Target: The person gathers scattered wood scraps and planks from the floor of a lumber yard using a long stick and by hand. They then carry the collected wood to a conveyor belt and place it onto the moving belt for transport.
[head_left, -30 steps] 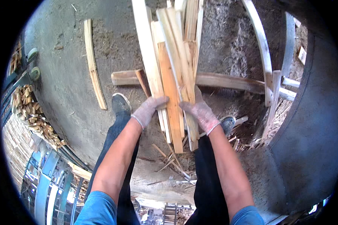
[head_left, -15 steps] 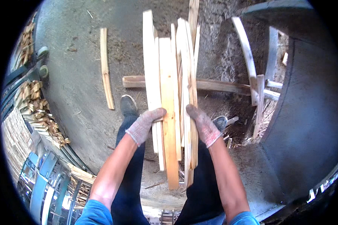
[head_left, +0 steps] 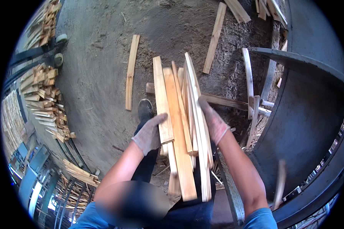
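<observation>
A loose bundle of pale wooden slats (head_left: pixel 181 133) is held lengthwise in front of me, between both hands. My left hand (head_left: pixel 151 133), in a whitish work glove, is closed round the bundle's left side, its thumb on top of the outermost slat. On the right side, my right hand (head_left: pixel 214 120) presses in with a dirty reddish-white glove; its fingers are mostly hidden beneath the wood. The slats' ends are uneven, and the upper ends fan slightly apart.
Single slats (head_left: pixel 132 72) lie on the dirt floor (head_left: pixel 103 23), and a thicker wooden beam (head_left: pixel 225 101) crosses ahead. Stacked wood (head_left: pixel 44 101) stands along the left. A large grey metal structure (head_left: pixel 294 110) fills the right. A blurred dark round shape (head_left: pixel 141 204) covers part of the lower left.
The bundle has come lower and tilted, its upper slats spreading apart. My view has shifted, with more of the metal structure showing on the right. Another slat now shows on the floor ahead.
</observation>
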`<state>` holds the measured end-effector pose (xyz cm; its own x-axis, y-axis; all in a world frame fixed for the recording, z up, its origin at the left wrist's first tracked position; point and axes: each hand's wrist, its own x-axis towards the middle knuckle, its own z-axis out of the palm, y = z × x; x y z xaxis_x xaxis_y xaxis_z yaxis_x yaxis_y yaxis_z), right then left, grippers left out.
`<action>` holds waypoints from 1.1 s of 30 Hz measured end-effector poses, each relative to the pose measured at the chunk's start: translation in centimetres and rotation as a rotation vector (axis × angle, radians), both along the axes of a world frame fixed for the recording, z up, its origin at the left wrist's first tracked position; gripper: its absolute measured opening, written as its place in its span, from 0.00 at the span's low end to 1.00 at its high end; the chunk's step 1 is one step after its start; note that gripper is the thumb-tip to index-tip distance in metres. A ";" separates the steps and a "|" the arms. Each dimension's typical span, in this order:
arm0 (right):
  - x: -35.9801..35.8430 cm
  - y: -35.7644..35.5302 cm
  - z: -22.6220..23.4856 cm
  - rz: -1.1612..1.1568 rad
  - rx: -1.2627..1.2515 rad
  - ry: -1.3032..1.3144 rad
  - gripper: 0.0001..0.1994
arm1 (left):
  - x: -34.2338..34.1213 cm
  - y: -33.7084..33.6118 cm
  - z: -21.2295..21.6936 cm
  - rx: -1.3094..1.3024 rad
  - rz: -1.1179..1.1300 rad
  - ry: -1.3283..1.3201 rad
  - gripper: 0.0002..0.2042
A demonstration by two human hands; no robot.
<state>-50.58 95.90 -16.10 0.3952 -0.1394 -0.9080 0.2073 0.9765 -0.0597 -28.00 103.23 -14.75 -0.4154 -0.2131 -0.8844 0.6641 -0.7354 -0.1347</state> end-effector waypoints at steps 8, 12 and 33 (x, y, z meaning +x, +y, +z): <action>2.4 0.7 -0.8 -0.116 0.116 0.107 0.34 | 1.5 1.8 -3.6 0.006 0.185 0.198 0.34; 4.0 -0.2 -0.3 -0.215 0.157 0.065 0.33 | 1.6 0.2 -3.2 -0.013 0.124 0.199 0.33; 3.7 11.5 12.9 0.216 0.044 0.058 0.35 | -2.5 15.8 12.8 -0.237 0.326 -0.244 0.37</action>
